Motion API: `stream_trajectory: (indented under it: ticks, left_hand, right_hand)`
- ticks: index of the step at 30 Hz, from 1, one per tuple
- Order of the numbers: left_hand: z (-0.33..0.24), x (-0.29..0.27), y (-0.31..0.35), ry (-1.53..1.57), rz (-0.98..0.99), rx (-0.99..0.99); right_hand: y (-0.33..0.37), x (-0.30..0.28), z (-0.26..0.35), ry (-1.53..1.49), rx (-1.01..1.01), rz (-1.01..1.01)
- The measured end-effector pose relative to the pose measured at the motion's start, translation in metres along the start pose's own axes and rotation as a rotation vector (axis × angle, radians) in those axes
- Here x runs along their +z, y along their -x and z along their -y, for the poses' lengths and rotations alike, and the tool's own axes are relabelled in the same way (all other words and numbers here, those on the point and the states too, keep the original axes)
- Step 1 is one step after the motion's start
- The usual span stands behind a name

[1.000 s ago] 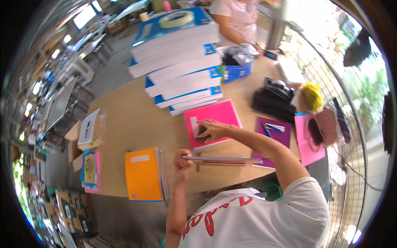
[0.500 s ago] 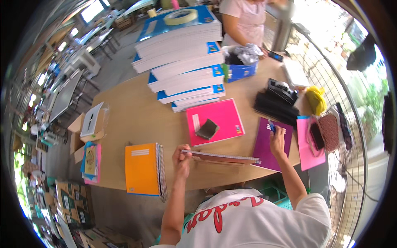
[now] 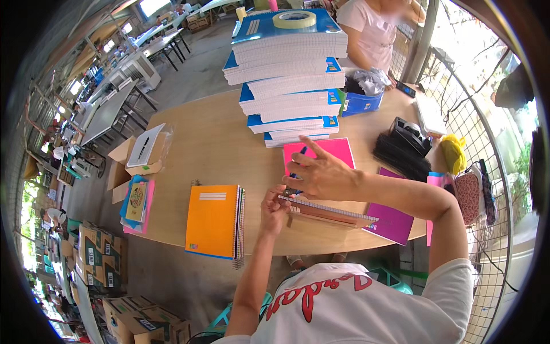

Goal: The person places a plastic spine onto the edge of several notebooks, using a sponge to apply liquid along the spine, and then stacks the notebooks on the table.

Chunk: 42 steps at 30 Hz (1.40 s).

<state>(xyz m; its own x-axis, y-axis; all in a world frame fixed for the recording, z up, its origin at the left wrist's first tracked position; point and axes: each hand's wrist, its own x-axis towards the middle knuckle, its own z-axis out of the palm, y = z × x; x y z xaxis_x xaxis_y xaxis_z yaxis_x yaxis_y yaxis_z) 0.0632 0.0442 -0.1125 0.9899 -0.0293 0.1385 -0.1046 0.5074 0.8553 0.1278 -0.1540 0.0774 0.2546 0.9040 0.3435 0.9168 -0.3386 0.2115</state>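
A brown-covered spiral notebook (image 3: 332, 214) stands tilted on edge at the front of the table, its coil along the upper side. My left hand (image 3: 274, 207) is closed on the notebook's left end, fingers at the end of the coil. Above it, my right hand (image 3: 326, 175) grips small blue-handled pliers (image 3: 302, 152), whose dark metal head sits at that coil end, next to the left fingertips. The right hand partly covers a pink notebook (image 3: 344, 150) lying flat behind. A purple notebook (image 3: 391, 221) lies under my right forearm.
An orange spiral notebook pile (image 3: 213, 218) lies at the left. A tall stack of blue-covered notebooks (image 3: 292, 51), topped by a tape roll (image 3: 294, 20), stands at the back. A blue box (image 3: 362, 103), black pouch (image 3: 401, 155) and yellow bundle (image 3: 454, 153) are farther right. A co-worker (image 3: 366, 34) stands beyond.
My right hand has swung left with the pliers, from over the purple notebook to the coil end at my left hand. My left hand keeps hold of the brown notebook. The view has shifted.
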Motion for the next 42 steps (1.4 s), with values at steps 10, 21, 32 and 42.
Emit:
stream_trajectory:
  ticks: [10, 21, 32, 42]
  left_hand:
    - [-0.008, -0.001, -0.001, -0.017, 0.041, -0.029]
    - [-0.004, 0.012, 0.002, -0.078, -0.098, 0.055]
    - [-0.054, 0.058, -0.003, -1.551, 0.427, 0.769]
    - [-0.193, -0.212, 0.061, -1.469, -0.806, 0.225]
  right_hand:
    - [-0.036, 0.009, 0.009, 0.23, -0.307, 0.068]
    - [0.011, 0.02, 0.031, -0.297, 0.485, 0.311]
    - [0.149, 0.022, -0.026, -0.554, 1.076, -0.737]
    - [0.371, 0.106, 0.021, -0.436, 1.612, -0.339]
